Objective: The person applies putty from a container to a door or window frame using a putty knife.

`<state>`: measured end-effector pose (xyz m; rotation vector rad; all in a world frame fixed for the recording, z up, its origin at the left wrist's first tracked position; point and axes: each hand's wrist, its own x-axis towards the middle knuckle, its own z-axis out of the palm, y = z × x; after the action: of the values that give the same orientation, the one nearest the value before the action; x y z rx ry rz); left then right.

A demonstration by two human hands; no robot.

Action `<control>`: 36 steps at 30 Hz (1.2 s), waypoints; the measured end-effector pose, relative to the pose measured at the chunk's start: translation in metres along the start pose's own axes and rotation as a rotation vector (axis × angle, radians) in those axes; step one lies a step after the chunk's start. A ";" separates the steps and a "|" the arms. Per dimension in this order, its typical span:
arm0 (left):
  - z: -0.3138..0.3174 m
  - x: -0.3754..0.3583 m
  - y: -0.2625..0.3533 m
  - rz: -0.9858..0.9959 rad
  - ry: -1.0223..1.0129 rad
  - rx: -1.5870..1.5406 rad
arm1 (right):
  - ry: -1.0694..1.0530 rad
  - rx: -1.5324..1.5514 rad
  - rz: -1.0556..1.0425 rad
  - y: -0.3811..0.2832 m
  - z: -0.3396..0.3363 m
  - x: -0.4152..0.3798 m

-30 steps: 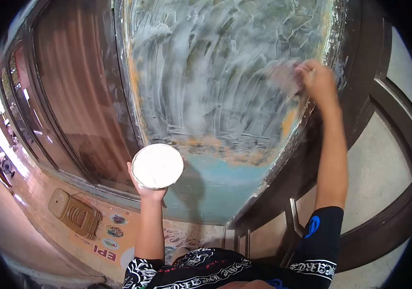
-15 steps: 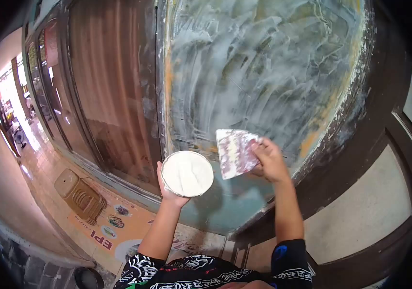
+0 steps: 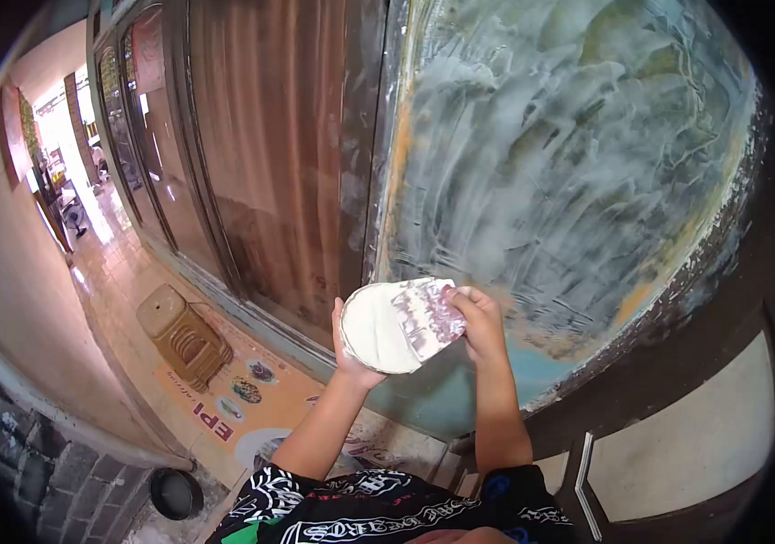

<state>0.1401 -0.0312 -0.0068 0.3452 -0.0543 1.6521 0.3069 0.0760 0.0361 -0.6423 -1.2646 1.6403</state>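
Observation:
My left hand (image 3: 358, 370) is closed around a round tub of white putty (image 3: 371, 325), gripping its side and underside, with the putty surface facing me. Pinched in my right hand (image 3: 482, 323) is a flat, putty-smeared spreader (image 3: 427, 317). Its blade edge overlaps the right half of the tub, right over the white paste. Behind both hands stands a wall panel (image 3: 542, 172), streaked with grey-white putty over a greenish surface, with orange-brown strips along its edges.
Left of the panel is a dark-framed window (image 3: 270, 163) with a brown curtain behind it. A brown plastic stool (image 3: 184, 335) stands on an orange printed banner (image 3: 215, 399). A black round container (image 3: 175, 494) sits at lower left, beside a stone-patterned wall (image 3: 38, 471).
My right hand has brought the spreader from beside the tub to over its right half. The camera view has swung left, so the wall and tub appear farther right.

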 end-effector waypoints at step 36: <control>-0.015 0.025 0.057 -0.118 -0.046 0.004 | 0.233 -0.193 -0.199 0.033 0.042 0.020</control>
<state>0.0796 -0.0103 -0.0055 0.3824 -0.0639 1.5280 0.2515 0.0743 0.0220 -0.7747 -1.2792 1.2523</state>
